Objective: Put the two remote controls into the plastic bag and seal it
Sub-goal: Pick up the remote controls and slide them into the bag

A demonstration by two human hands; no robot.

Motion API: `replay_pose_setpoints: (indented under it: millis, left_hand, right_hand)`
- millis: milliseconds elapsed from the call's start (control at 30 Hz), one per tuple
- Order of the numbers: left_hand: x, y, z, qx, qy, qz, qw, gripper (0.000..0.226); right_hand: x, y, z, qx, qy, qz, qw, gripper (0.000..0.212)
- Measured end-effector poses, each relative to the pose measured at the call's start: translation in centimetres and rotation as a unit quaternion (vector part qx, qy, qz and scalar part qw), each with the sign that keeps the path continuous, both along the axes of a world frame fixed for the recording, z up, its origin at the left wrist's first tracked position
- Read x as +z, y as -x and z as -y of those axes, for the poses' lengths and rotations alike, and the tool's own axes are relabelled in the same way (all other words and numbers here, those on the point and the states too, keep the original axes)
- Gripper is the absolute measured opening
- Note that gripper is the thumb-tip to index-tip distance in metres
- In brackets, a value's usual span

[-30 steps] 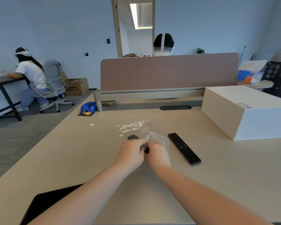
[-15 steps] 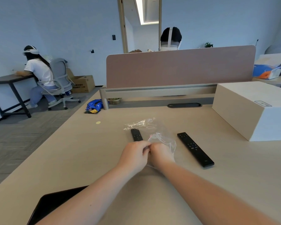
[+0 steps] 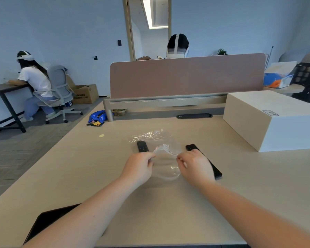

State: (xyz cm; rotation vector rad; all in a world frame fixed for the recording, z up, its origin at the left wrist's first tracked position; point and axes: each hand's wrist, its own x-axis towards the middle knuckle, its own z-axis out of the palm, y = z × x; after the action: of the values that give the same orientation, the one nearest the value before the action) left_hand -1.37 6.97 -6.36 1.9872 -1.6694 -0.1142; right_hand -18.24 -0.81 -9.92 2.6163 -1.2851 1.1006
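The left hand (image 3: 139, 166) and right hand (image 3: 195, 164), pressed together a moment ago, now pinch the plastic bag (image 3: 166, 163) mouth apart toward 9 and 3 o'clock, so it seems open for the still-outside remote controls (image 3: 142, 146)

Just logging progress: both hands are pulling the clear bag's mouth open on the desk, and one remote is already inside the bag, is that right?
Not quite. In the head view, the left hand and right hand do hold the plastic bag open, but neither remote is inside: the left remote and the right remote lie on the desk on either side of it.
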Motion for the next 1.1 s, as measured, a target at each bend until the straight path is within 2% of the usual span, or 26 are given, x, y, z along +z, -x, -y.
replay_pose_setpoints:
  millis: [67, 133, 233, 333, 467, 667, 767, 867, 967, 1100]
  left_hand:
    - [-0.1, 0.1, -0.1, 0.004, -0.004, 0.007, 1.000, 0.019]
    - [0.0, 0.2, -0.2, 0.005, -0.001, 0.011, 1.000, 0.020]
    - [0.2, 0.6, -0.3, 0.003, 0.003, 0.016, 1.000, 0.021]
    - [0.4, 0.9, -0.4, -0.002, 0.009, 0.024, 1.000, 0.027]
    - [1.1, 1.0, -0.5, -0.011, -0.003, 0.042, 0.999, 0.024]
    - [1.6, 0.9, -0.5, -0.002, -0.045, 0.060, 0.997, 0.064]
    - [1.6, 0.8, -0.7, 0.005, -0.066, 0.049, 0.997, 0.068]
    - [1.9, 0.7, -0.9, 0.022, -0.070, 0.029, 0.997, 0.068]
    - [2.1, 0.6, -1.2, 0.025, -0.052, 0.020, 0.998, 0.066]
    - [2.1, 0.8, -1.4, 0.013, -0.038, 0.028, 0.999, 0.062]
  right_hand:
    - [0.4, 2.2, -0.2, -0.097, -0.044, -0.019, 0.994, 0.019]
    - [0.4, 4.1, -0.2, -0.190, -0.163, -0.083, 0.965, 0.033]
    - [0.1, 6.0, -0.2, -0.228, -0.241, -0.128, 0.935, 0.041]
    - [-0.5, 6.5, 0.1, -0.207, -0.239, -0.120, 0.941, 0.029]
    - [0.4, 6.5, -0.2, -0.180, -0.273, 0.001, 0.945, 0.027]
    - [3.1, 5.7, -1.8, -0.092, -0.274, 0.131, 0.948, 0.035]
    - [4.3, 5.4, -2.8, -0.040, -0.284, 0.190, 0.939, 0.037]
    - [5.2, 5.5, -4.0, -0.002, -0.284, 0.174, 0.943, 0.027]
    - [5.3, 5.7, -5.3, -0.007, -0.287, 0.137, 0.948, 0.014]
    - [4.7, 5.5, -6.5, -0.021, -0.291, 0.129, 0.948, 0.013]
